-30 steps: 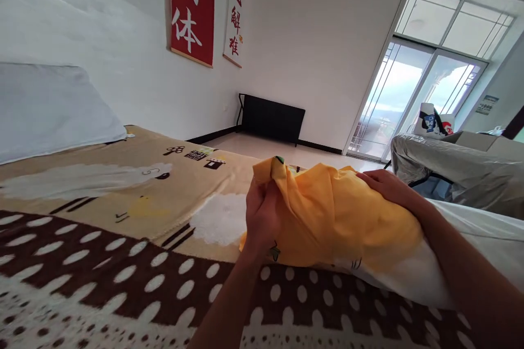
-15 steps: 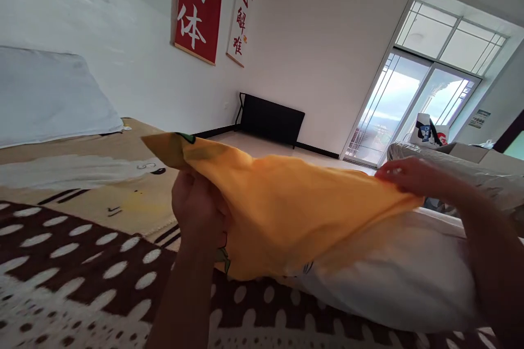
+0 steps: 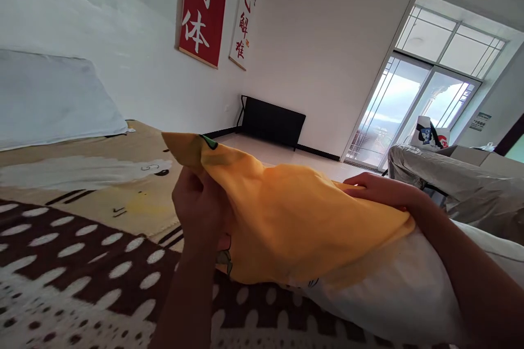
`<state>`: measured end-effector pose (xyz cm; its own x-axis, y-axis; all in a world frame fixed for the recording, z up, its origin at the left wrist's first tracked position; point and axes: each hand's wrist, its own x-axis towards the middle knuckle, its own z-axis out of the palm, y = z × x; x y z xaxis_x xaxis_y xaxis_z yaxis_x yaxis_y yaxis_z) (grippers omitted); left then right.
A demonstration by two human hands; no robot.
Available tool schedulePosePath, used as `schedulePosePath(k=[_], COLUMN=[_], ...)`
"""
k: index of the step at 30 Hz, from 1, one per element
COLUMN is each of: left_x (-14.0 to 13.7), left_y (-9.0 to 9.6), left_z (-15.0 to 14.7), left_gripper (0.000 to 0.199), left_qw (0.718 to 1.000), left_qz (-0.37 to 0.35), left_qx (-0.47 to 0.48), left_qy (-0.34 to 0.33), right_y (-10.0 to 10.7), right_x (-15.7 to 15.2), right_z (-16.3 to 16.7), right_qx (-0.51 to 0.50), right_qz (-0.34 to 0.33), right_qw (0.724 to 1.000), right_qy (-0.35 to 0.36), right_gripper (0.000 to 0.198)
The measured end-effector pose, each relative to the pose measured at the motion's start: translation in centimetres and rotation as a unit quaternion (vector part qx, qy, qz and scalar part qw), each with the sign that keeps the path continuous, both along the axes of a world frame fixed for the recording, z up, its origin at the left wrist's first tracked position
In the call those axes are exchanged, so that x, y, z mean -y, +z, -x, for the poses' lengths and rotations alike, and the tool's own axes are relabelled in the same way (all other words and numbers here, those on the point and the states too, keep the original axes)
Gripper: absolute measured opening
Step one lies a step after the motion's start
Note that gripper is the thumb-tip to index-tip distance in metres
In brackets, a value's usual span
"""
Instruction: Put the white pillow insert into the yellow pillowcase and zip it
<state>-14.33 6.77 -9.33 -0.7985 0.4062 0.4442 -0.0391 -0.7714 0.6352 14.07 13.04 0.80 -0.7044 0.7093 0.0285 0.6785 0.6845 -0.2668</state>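
Lying beneath the yellow cover (image 3: 295,218), patterned blanket (image 3: 94,259)

1. A bedroom-like room; whether it is a home cannot be told.
2. Bedding shows it: a patterned blanket (image 3: 102,229), a white pillow (image 3: 53,101) at its far left.
3. Beyond the blanket hangs a red scroll (image 3: 202,16).
4. Right of the blanket: plastic-wrapped furniture (image 3: 454,180).

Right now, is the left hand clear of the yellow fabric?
No, the left hand is gripping the yellow fabric just below its raised corner.
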Motion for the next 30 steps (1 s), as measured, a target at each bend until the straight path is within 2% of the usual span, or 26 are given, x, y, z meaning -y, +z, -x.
schedulePosePath(k=[3,4,6,8,11,12,13,14,17,18,20,22,24,25,27,28,30], left_x=[-1.2,-1.5,-1.6,-1.2,-0.2,0.0,0.1,-0.1,-1.4,-1.9,-2.7,-2.9,-2.4,-2.0,-1.1,-0.6,0.2], left_y=[-1.1,-1.4,-2.0,-2.1,-1.5,-1.3,-1.1,-1.0,-1.3,-1.5,-1.9,-1.9,-1.4,-1.0,-0.2,0.2,0.9], left_z=[1.4,1.8,2.5,2.6,1.8,1.6,1.4,1.3,1.9,2.2,2.6,2.4,1.8,1.4,0.5,0.1,-0.7], left_gripper=[0.022,0.023,0.027,0.029,0.022,0.021,0.02,0.02,0.021,0.021,0.019,0.018,0.018,0.018,0.018,0.019,0.021], left_qw=[0.997,0.995,0.991,0.984,0.983,0.988,0.995,0.998,0.999,0.998,0.997,0.997,0.996,0.995,0.992,0.991,0.987], left_qz=[0.039,0.045,0.055,0.073,0.066,0.05,0.03,0.01,-0.021,-0.02,-0.019,-0.033,-0.053,-0.061,-0.077,-0.089,-0.116], left_qx=[-0.063,-0.086,-0.125,-0.158,-0.15,-0.121,-0.082,-0.042,0.042,0.055,0.066,0.068,0.075,0.081,0.096,0.104,0.116], left_qy=[0.033,0.03,0.006,-0.042,-0.088,-0.075,-0.054,-0.033,0.003,0.006,0.017,0.019,0.011,0.008,0.008,0.009,0.008], right_y=[0.5,0.8,1.5,2.2,2.9,3.1,3.2,3.2,2.8,2.3,0.6,-2.3,-6.2,-8.2,-11.6,-12.8,-13.6], right_x=[0.2,0.4,0.8,1.4,2.4,2.7,2.9,3.1,4.1,4.8,7.0,9.9,12.5,13.4,13.8,13.4,11.4], right_z=[-1.5,-2.0,-2.5,-2.3,-1.5,-1.2,-1.0,-0.9,-0.8,-0.8,-0.4,0.6,1.9,2.6,3.4,3.5,3.0], right_qx=[-0.033,-0.063,-0.158,-0.273,-0.395,-0.408,-0.404,-0.381,-0.234,-0.192,-0.157,-0.181,-0.192,-0.186,-0.156,-0.138,-0.133], right_qz=[0.006,-0.014,-0.109,-0.262,-0.473,-0.516,-0.544,-0.557,-0.55,-0.554,-0.588,-0.635,-0.618,-0.606,-0.597,-0.599,-0.627], right_qw=[0.997,0.993,0.966,0.897,0.752,0.718,0.703,0.707,0.776,0.787,0.775,0.737,0.759,0.773,0.787,0.789,0.767], right_qy=[-0.068,-0.102,-0.174,-0.228,-0.235,-0.225,-0.216,-0.212,-0.198,-0.19,-0.17,-0.141,-0.071,-0.039,-0.019,-0.018,-0.025], right_gripper=[0.037,0.037,0.037,0.037,0.042,0.044,0.046,0.046,0.04,0.036,0.028,0.014,0.009,0.016,0.029,0.034,0.037])
